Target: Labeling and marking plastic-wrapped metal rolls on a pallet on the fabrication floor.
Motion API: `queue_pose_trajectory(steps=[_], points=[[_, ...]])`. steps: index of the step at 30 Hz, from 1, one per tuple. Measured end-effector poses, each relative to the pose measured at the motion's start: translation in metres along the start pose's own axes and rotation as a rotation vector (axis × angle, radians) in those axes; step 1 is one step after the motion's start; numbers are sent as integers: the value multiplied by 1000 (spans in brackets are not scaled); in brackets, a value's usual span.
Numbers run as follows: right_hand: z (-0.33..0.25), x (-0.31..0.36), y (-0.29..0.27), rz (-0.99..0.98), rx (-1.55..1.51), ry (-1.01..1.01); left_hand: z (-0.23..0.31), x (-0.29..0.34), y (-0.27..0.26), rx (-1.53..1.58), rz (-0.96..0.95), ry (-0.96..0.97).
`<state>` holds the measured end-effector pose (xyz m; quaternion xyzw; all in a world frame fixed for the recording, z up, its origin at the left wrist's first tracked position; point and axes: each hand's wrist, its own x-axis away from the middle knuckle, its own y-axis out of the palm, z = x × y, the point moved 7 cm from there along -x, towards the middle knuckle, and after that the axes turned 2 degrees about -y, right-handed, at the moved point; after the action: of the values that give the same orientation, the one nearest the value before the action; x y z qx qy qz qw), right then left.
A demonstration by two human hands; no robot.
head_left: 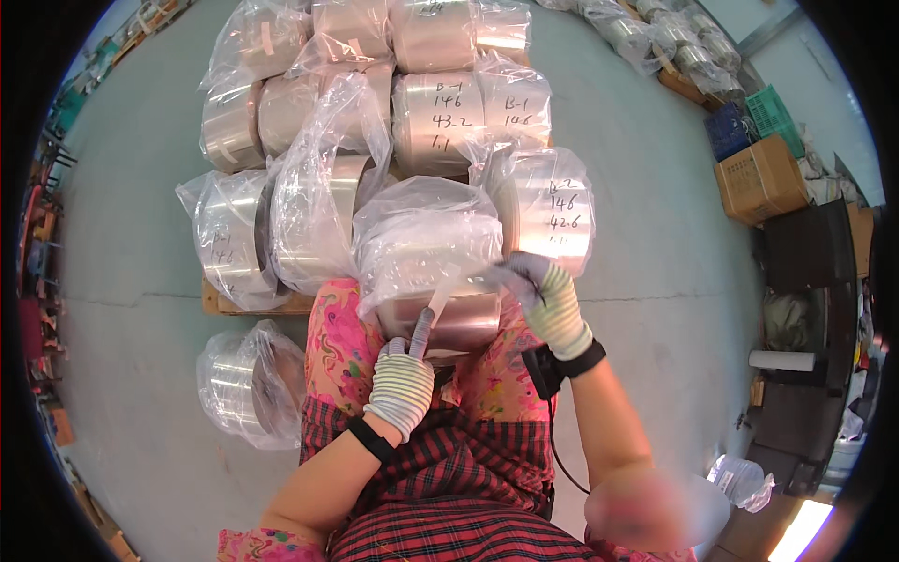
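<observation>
A shiny metal foil roll [440,314] rests on the person's lap, its clear plastic bag [421,229] only partly drawn over it. The left hand [403,384] pinches a tape strip [438,295]; the right hand [548,300] grips the bag's edge. Bagged rolls [449,117] crowd the wooden pallet [220,302] ahead, so sealing looks unfinished
</observation>
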<state>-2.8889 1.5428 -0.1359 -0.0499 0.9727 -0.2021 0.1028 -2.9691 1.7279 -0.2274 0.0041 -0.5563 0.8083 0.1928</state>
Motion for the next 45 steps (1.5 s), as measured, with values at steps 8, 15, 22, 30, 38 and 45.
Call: queue_pose_trajectory(steps=[8,15,22,30,38,45], points=[[13,80,22,-192,-99,-29,4,-8,14,-191,-92,37],[32,82,64,-215,105,73,9,-19,3,-14,27,60],[86,68,74,-33,77,152,2,-40,-14,-220,285,134],[114,21,55,241,-424,194,7,-2,-60,-66,80,351],[105,-58,-31,368,-211,288,-15,28,-52,291,-17,136],[88,-66,-16,329,-168,269,-62,-30,-28,773,104,-143]])
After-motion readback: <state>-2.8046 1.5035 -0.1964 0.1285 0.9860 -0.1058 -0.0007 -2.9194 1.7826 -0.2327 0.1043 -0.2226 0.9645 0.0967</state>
